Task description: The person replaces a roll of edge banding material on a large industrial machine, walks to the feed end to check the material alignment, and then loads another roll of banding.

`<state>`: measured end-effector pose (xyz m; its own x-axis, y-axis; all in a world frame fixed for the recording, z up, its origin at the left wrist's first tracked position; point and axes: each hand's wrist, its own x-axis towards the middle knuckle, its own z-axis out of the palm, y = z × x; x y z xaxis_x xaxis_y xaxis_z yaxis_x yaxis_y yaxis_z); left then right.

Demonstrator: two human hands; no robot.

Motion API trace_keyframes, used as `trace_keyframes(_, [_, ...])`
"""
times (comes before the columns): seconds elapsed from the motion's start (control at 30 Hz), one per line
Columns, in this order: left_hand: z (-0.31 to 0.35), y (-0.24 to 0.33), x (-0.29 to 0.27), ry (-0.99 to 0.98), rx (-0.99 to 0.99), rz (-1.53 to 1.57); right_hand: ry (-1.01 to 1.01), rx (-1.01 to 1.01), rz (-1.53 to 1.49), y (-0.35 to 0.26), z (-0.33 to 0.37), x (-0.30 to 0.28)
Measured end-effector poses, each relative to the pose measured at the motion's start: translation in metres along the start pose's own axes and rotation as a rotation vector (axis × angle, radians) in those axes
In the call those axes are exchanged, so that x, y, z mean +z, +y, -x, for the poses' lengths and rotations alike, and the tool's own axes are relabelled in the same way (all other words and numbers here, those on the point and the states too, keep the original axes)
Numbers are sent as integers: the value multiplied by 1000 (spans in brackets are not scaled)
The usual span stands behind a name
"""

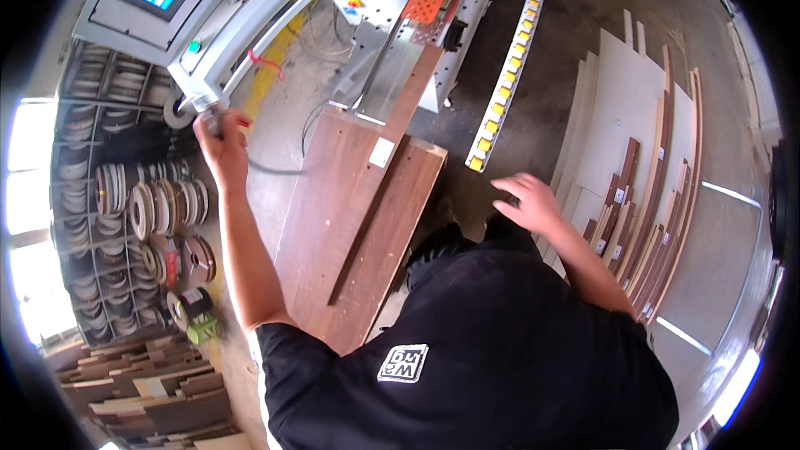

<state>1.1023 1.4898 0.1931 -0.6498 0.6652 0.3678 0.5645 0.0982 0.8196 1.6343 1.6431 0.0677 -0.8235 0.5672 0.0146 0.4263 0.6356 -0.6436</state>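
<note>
While the left hand (218, 135) grips the panel handle (242, 58) at 11 o'clock, the right hand (529, 200) hovers open at 3 o'clock. Boards (333, 225) lie at center: likely stiff, heavy, best held by their long edges.

My left hand (222, 146) grips the grey handle bar (250, 33) of the control panel, upper left of the frame, slanting diagonally.
</note>
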Motion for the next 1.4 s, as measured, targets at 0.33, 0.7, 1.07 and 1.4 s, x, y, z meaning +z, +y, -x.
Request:
trace_keyframes(0.33, [98,83,-186,-931,-260,-1419,-378,-424,410,-74,-174,127])
trace_keyframes(0.7, [164,157,-232,-884,-532,-959,-349,-349,492,-69,-158,131])
trace_keyframes(1.07, [116,161,-187,-651,26,-1219,-286,-253,415,-85,-157,134])
trace_keyframes(1.4, [97,137,-64,-832,178,-1082,-24,17,-633,0,-52,56])
